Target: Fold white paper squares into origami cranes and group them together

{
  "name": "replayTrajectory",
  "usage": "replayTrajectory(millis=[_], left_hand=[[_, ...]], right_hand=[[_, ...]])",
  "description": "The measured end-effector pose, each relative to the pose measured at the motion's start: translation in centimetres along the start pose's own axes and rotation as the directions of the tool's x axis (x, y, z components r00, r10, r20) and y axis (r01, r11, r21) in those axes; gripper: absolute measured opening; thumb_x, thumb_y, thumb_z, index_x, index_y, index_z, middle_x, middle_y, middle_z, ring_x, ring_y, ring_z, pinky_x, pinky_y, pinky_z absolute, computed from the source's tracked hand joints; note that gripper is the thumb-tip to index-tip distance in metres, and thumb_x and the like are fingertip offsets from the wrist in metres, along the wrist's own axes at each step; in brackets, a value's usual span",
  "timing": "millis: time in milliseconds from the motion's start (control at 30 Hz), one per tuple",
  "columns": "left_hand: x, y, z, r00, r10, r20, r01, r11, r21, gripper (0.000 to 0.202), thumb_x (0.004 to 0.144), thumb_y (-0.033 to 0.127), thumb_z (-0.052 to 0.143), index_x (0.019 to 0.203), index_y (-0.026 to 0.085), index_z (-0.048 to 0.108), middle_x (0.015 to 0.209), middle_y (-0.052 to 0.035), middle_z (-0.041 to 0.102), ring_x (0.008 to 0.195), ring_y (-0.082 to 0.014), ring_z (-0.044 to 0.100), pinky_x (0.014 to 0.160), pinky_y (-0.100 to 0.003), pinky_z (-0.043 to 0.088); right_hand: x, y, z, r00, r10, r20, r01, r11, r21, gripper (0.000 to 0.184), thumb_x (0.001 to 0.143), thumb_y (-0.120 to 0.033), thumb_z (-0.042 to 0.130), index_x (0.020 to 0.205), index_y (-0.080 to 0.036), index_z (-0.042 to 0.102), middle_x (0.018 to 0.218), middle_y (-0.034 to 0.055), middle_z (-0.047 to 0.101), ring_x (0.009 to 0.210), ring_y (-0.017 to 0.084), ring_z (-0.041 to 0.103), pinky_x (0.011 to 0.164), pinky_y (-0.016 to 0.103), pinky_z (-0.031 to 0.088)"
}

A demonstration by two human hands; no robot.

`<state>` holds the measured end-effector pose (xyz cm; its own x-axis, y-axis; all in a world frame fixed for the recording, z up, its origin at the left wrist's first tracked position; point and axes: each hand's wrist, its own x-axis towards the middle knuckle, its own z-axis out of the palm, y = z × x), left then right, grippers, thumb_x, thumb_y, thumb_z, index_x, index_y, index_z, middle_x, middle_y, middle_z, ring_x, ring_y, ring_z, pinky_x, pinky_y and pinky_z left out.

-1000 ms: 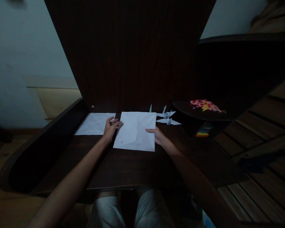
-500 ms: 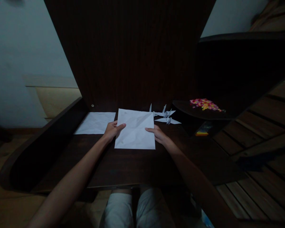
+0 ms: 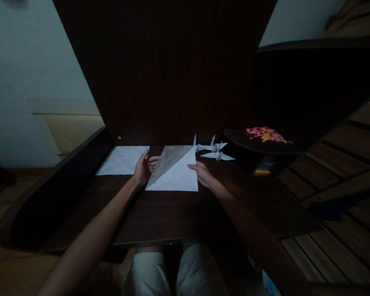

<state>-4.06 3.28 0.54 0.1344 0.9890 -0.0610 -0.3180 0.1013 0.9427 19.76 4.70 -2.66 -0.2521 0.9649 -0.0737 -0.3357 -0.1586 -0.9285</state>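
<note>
Your right hand [image 3: 204, 175] pinches the right edge of the white sheet [image 3: 180, 174] between thumb and fingers. Your left hand [image 3: 142, 169] is partly open at the sheet's left edge, thumb raised well clear of the curled fingers; in this dim light you can't quite tell whether those fingertips touch the paper. The sheet is in front of you above the dark surface [image 3: 160, 216], a diagonal line splitting it into a grey upper-left half and a bright lower-right half. Behind your left hand, a second sheet [image 3: 119, 161] lies flat. Folded paper cranes [image 3: 217, 156] sit just beyond your right hand, and small colourful pieces [image 3: 265, 134] are heaped on the shelf [image 3: 239, 139] farther right.
</note>
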Motion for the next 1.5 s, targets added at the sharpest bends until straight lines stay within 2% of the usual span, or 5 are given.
replayTrajectory(millis=[233,600,933,1233,1500], left_hand=[[-0.3,-1.3,0.5,0.983,0.070,0.167,-0.101,0.979,0.180,0.069,0.054,0.024,0.083,0.118,0.017,0.058,0.110,-0.0091,0.067,0.090,-0.0192,0.065,0.081,-0.030,0.048],[-0.7,-1.9,1.2,0.986,-0.037,0.163,-0.030,0.919,0.393,0.040,0.055,0.034,0.082,0.087,0.014,0.067,0.084,-0.0054,0.073,0.073,-0.0189,0.067,0.068,-0.030,0.052],[0.3,-2.5,0.9,0.988,0.155,-0.014,-0.144,0.948,0.282,0.033,0.059,0.039,0.077,0.078,0.015,0.065,0.077,-0.0048,0.071,0.066,-0.0179,0.065,0.061,-0.028,0.049],[-1.0,-0.9,1.2,0.985,0.161,0.064,-0.172,0.947,0.271,0.085,0.062,0.028,0.073,0.136,0.021,0.033,0.067,0.0028,0.064,0.057,-0.0155,0.061,0.057,-0.026,0.046],[-1.3,-0.8,1.8,0.960,0.237,0.146,-0.271,0.913,0.305,0.078,0.066,0.029,0.070,0.136,0.020,0.037,0.104,-0.0088,0.064,0.080,-0.0200,0.063,0.069,-0.031,0.049]], right_hand=[[0.0,0.1,0.3,1.000,-0.016,0.004,0.015,0.998,0.059,0.018,0.064,-0.018,0.068,0.082,-0.017,0.066,0.075,0.0026,0.072,0.069,0.020,0.067,0.071,0.033,0.052],[-0.1,-0.2,0.8,0.994,-0.076,0.074,0.072,0.995,0.063,0.048,0.078,-0.062,0.050,0.097,-0.020,0.064,0.092,0.0074,0.072,0.100,0.026,0.063,0.080,0.041,0.053],[-0.9,0.1,1.2,0.987,-0.098,0.130,0.123,0.972,-0.202,0.037,0.062,-0.036,0.076,0.090,-0.015,0.063,0.067,0.0036,0.069,0.055,0.020,0.066,0.049,0.031,0.055],[-0.7,-0.3,1.3,0.978,-0.210,0.012,0.209,0.964,-0.167,0.034,0.059,-0.035,0.078,0.085,-0.015,0.067,0.068,0.0007,0.067,0.055,0.013,0.060,0.044,0.025,0.054],[-0.7,-0.1,1.2,0.975,-0.222,0.010,0.219,0.952,-0.216,0.035,0.060,-0.036,0.076,0.086,-0.015,0.066,0.066,0.0002,0.066,0.048,0.013,0.059,0.040,0.025,0.051]])
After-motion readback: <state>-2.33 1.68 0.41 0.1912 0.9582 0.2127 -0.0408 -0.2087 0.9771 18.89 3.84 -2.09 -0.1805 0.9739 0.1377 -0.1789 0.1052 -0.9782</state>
